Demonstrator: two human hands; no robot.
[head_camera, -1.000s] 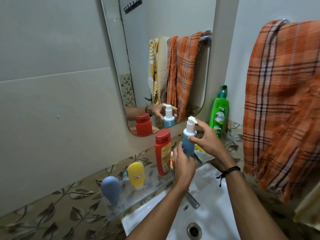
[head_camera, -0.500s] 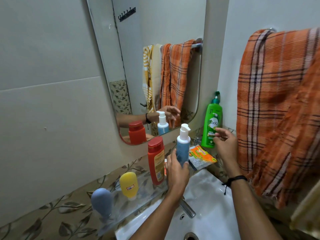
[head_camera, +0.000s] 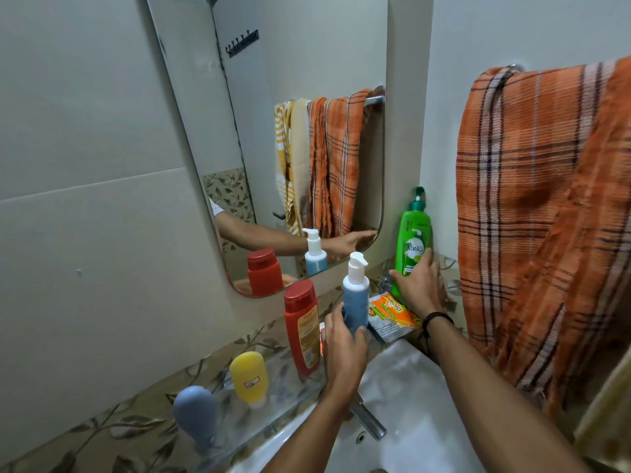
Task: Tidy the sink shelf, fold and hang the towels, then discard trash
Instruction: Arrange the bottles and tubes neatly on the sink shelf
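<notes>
On the glass sink shelf (head_camera: 273,390) stand a grey-blue tube (head_camera: 194,416), a yellow tube (head_camera: 248,376), a red bottle (head_camera: 302,327) and a blue pump bottle (head_camera: 355,295). My left hand (head_camera: 343,346) grips the blue pump bottle at its base. My right hand (head_camera: 418,288) wraps around the lower part of the green pump bottle (head_camera: 412,240), which stands upright in the corner. An orange wrapper (head_camera: 389,314) lies on the shelf between the two pump bottles. An orange plaid towel (head_camera: 532,216) hangs bunched on the rail at the right.
The white sink basin (head_camera: 409,414) and its metal tap (head_camera: 367,421) lie below my arms. A mirror (head_camera: 273,131) on the wall reflects the towels and bottles. A pale cloth (head_camera: 604,425) shows at the right edge.
My right hand left the blue pump bottle, moved right and took hold of the green bottle. My left hand stays on the blue bottle, which now stands on the shelf.
</notes>
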